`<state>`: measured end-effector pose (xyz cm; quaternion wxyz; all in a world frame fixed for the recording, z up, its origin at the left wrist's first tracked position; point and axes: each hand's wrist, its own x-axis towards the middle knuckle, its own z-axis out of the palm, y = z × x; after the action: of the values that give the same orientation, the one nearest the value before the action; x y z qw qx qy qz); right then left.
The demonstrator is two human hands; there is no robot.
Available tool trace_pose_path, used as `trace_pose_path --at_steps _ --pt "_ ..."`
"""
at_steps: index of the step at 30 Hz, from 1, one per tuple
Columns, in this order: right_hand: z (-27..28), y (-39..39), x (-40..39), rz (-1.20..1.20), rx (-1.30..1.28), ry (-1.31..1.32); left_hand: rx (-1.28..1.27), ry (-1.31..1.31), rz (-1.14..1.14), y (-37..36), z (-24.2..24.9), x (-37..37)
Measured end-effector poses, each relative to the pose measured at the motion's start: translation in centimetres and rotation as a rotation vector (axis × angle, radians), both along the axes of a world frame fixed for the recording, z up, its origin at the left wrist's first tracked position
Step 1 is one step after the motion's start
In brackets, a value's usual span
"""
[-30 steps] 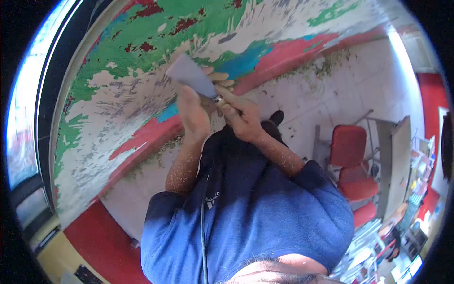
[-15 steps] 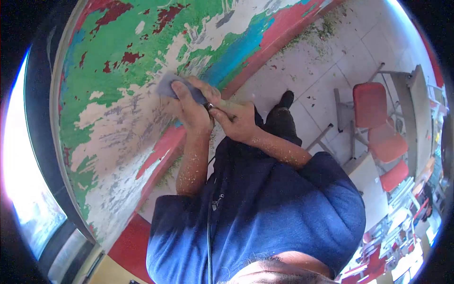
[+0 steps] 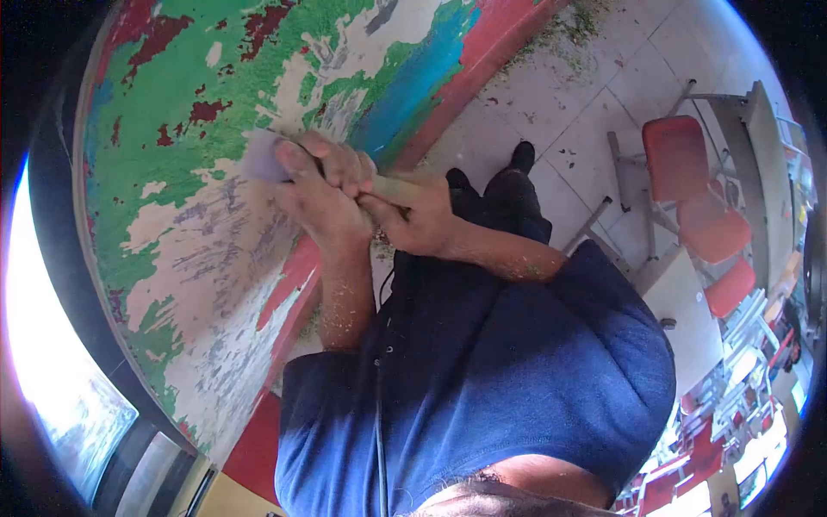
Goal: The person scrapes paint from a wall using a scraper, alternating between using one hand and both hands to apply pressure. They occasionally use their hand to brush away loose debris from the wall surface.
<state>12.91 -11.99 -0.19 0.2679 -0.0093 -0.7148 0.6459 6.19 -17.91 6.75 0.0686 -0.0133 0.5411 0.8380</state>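
Note:
My left hand (image 3: 320, 194) is closed over a scraper (image 3: 261, 159), thumb and fingers pressing near its blurred grey blade. The blade's edge meets the wall (image 3: 202, 228), where green paint is patchy and pale plaster shows through. Behind it, my right hand (image 3: 415, 214) is wrapped around the handle end, which the fingers mostly hide. Pale flecks of paint cling to both forearms.
Paint flakes (image 3: 573, 39) litter the tiled floor (image 3: 594, 112) along the wall's red base strip (image 3: 482, 73). To the right stand a red chair (image 3: 676, 159) and a pale desk (image 3: 685, 314), with more furniture beyond. A window (image 3: 52, 336) is at the left.
Both hands and the scraper have moved up and left along the wall. My left fingers now cover more of the blade. The view has shifted slightly.

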Motion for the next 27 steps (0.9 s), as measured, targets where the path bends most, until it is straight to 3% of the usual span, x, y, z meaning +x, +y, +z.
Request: trace_pose_path --at_steps 2,8,17,20,23,27 --pt "-0.2 -0.6 0.4 -0.063 -0.137 -0.002 -0.066 -0.021 -0.021 0.1 -0.5 0.4" --pt "0.1 0.1 0.7 -0.042 -0.058 0.008 0.030 -0.114 -0.010 0.1 -0.4 0.4" --pt "0.1 0.6 0.7 0.021 -0.053 -0.042 -0.008 -0.112 0.002 0.7 -0.6 0.3" --pt "0.0 0.4 -0.3 -0.073 -0.080 -0.022 -0.103 -0.087 0.057 1.4 0.4 -0.2" --pt "-0.4 0.3 0.8 -0.032 -0.057 -0.042 0.002 -0.092 0.000 0.5 -0.7 0.2" --pt "0.3 0.4 0.3 -0.061 -0.085 -0.022 -0.043 -0.055 0.012 0.8 -0.4 0.0"
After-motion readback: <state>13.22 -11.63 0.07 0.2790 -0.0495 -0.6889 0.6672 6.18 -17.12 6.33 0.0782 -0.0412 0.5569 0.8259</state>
